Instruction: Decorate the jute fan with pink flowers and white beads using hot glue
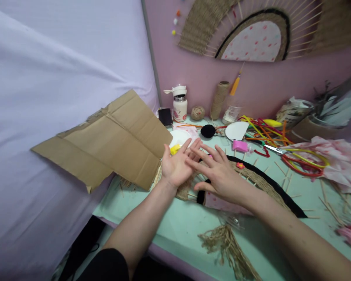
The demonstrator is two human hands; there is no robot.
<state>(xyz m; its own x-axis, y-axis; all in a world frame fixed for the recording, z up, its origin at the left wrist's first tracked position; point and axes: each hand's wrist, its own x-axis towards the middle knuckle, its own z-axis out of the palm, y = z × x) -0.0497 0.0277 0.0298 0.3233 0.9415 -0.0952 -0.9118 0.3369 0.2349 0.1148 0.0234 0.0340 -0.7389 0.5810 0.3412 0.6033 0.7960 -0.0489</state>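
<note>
My left hand (pixel 178 166) is palm up with its fingers spread, over the left end of a woven fan-shaped piece (pixel 269 190). My right hand (pixel 218 173) is palm down, fingers apart, its fingertips over the fingers of my left hand. Whether the fingers touch is hard to tell. Nothing large lies in either hand. The fan piece has a black rim, thin sticks and a red flower (pixel 240 166). Behind my left hand is a white plate (pixel 179 136) with a yellow lump (pixel 174 149). A pink packet (pixel 240 146) lies beyond my right hand.
Cardboard (pixel 114 144) leans at the left. Scissors (pixel 276 149), coloured pipe cleaners, a white bottle (pixel 180 107) and a twine roll (pixel 220 99) stand or lie behind. A frayed twine bundle (pixel 229 248) is near the front edge. Loose sticks and crumpled tissue (pixel 339 164) are at the right.
</note>
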